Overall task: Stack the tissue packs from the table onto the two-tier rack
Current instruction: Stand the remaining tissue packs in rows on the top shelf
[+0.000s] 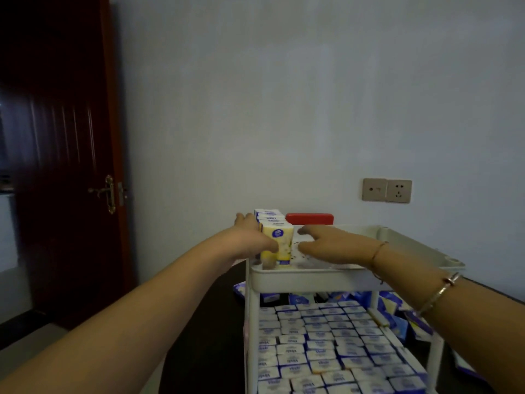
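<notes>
Below your hands, the lower shelf (335, 351) looks packed with tissue packs. On the top tray (312, 277), one row of packs (274, 237) stands along the left edge. Your left hand (250, 240) grips that row's near end; your right hand (326, 244) hovers just beside it, loosely curled, empty. Most of the top tray remains unfilled, and loose packs (397, 308) lie under your right wrist.

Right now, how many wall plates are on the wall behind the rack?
2: a blank-looking plate and, touching its right edge, a socket plate. None seem hidden.
</notes>
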